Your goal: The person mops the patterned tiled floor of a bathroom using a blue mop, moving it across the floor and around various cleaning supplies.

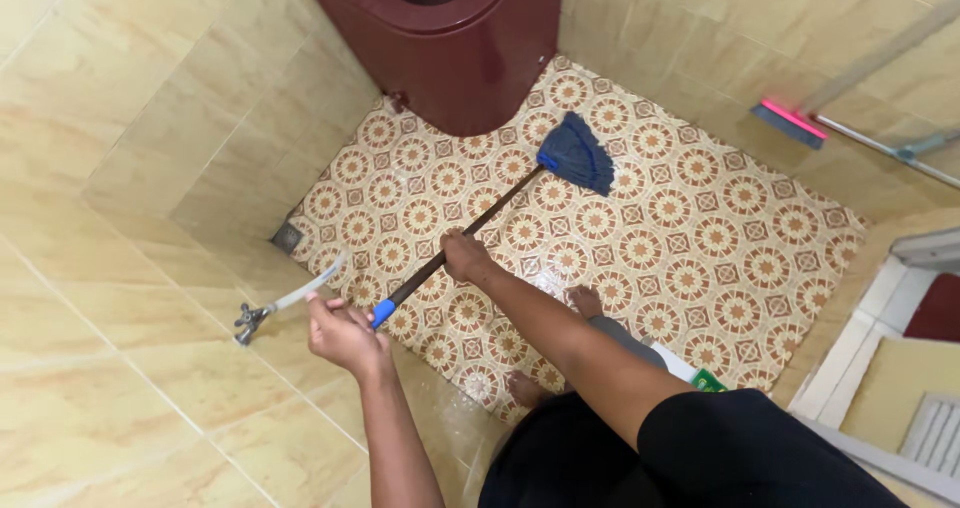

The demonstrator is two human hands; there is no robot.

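One blue mop (575,154), one maroon tub (450,48), one wall tap (250,318), two hands (345,333), two bare feet (585,298).

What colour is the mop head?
Dark blue mop head, best seen in the head view.

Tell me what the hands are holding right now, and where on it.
Both hold the mop by its dark handle: the left hand at the blue end cap, the right hand further down the shaft.

The mop head (578,153) lies on the floor (700,258) just before the bin (450,58) (tap (250,318) at left wall).
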